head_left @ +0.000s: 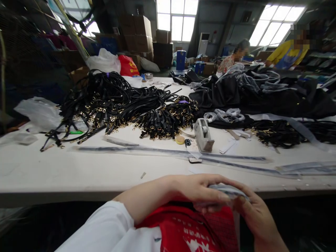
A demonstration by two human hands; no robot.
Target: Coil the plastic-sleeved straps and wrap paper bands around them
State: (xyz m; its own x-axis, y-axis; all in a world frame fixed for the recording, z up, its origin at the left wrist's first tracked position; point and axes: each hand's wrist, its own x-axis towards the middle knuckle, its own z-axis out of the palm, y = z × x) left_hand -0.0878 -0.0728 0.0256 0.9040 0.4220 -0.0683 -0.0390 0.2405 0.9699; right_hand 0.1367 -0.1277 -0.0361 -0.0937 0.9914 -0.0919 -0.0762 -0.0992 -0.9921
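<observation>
Both of my hands are close together at the table's front edge, over a red apron [189,231]. My left hand [204,192] is wrapped round one side of a grey, plastic-wrapped bundle [227,190], and my right hand [249,206] grips its other side. The bundle's lower part is hidden by my fingers. Beyond my hands, long plastic-wrapped strips [157,151] lie across the white table [78,175]. Behind them stands a tape dispenser [203,135], with a round yellowish roll [180,140] at its left.
Black straps with gold clasps [157,122] are heaped across the middle and left. Black material [236,94] is piled at the right. Clear plastic [39,112] lies at the left edge. Two people, one in a yellow top [279,54], are at the far right.
</observation>
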